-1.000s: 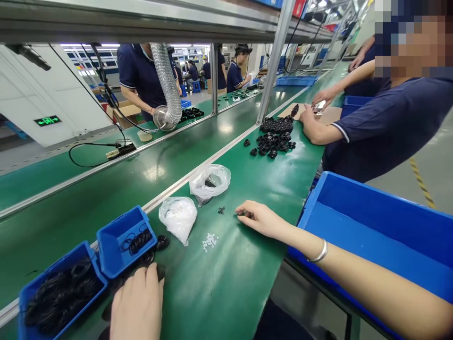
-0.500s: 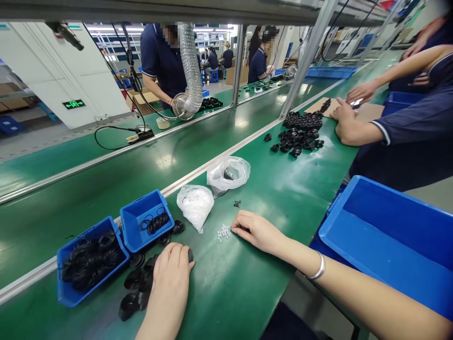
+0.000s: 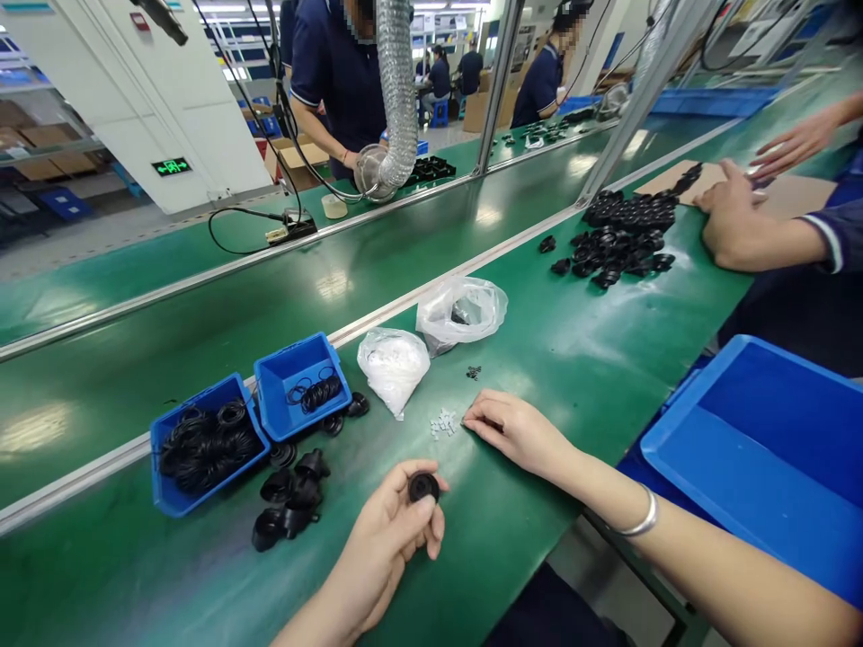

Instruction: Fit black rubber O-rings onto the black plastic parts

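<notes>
My left hand (image 3: 381, 539) is clenched around a round black rubber part (image 3: 423, 488), held up just above the green counter (image 3: 539, 557); my right hand (image 3: 516, 434) lies released and empty on the counter, its fingertips just beside a scatter of small white pieces (image 3: 443, 424); small black bits (image 3: 473, 372) sit beyond them; ahead of my hands are two plastic bags (image 3: 393, 370) (image 3: 461, 313); left of my left hand, more black rubber parts (image 3: 289, 497) lie near two blue bins (image 3: 206, 445) (image 3: 301, 385) of black rings; a large blue tote (image 3: 755, 449) stands right of my right hand; farther along, a black pile (image 3: 624, 234) lies before a co-worker's hands (image 3: 732, 229).
</notes>
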